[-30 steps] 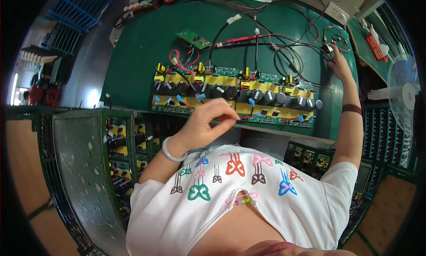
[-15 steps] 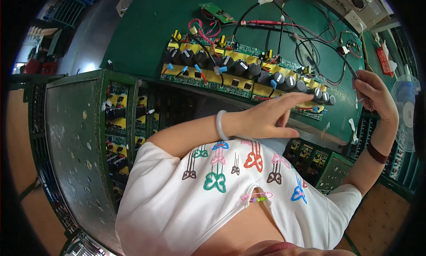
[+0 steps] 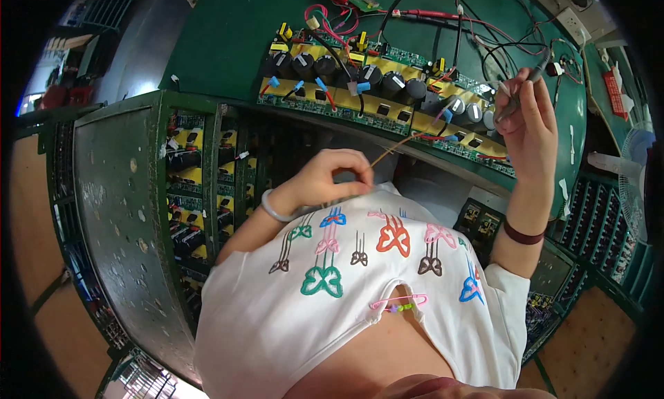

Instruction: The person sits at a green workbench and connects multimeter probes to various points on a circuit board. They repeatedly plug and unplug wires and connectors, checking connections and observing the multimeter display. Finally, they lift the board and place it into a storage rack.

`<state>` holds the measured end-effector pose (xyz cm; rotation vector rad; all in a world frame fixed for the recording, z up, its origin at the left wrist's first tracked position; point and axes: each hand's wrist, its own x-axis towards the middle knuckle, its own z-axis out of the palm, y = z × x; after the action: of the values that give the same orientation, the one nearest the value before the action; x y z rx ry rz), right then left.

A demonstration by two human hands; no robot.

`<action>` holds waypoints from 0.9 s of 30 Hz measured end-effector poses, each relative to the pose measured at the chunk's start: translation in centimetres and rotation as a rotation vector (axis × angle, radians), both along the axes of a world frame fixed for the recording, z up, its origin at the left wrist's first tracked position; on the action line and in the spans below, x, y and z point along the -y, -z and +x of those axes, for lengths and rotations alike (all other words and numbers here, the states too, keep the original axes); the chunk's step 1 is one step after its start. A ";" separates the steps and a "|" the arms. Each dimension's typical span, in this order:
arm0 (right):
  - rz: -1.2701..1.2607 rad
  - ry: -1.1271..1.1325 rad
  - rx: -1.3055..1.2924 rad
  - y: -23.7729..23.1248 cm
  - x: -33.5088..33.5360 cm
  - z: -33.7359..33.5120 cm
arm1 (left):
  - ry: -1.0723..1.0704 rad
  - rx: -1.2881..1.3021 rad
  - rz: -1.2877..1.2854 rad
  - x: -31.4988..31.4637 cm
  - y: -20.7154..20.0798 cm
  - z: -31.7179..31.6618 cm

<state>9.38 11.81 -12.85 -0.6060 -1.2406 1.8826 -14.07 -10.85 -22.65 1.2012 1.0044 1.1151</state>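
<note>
Low in front of my chest, my left hand (image 3: 326,181) is closed, thumb and fingers pinched round a thin tan wire (image 3: 395,149). The wire rises right towards the front edge of a long row of circuit boards (image 3: 366,122). My right hand (image 3: 531,133) is raised over the boards' right end, fingers closed round a dark pen-shaped tool with a cable (image 3: 541,66); its working end is blurred. Black round capacitors (image 3: 415,89), yellow parts and short wires with blue connectors (image 3: 321,84) stand on the boards. My right hand hides part of the right end.
The boards lie along the front of a green table (image 3: 221,46). Red and black cables (image 3: 429,15) tangle behind them. A green metal rack (image 3: 117,184) with more boards stands at the left. At the right are a red basket (image 3: 613,95) and a fan (image 3: 638,167).
My left hand has drawn back to the left and gone from open to pinching the wire. My right hand has moved left over the boards with the tool. The view has shifted slightly.
</note>
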 end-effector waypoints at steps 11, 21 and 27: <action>0.252 0.016 0.081 7.0 9.3 -4.9 | -0.794 -0.673 0.500 -1.0 0.3 0.0; 0.793 0.217 0.321 10.1 9.8 -5.6 | -0.860 -0.846 0.597 -2.2 0.3 0.8; 0.873 0.242 0.388 10.3 9.8 -5.8 | -0.839 -0.856 0.561 -2.0 0.1 0.7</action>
<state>3.57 1.97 -23.19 -0.5975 -1.9530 0.8906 -13.41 -8.87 -22.74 1.8522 2.0640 1.6285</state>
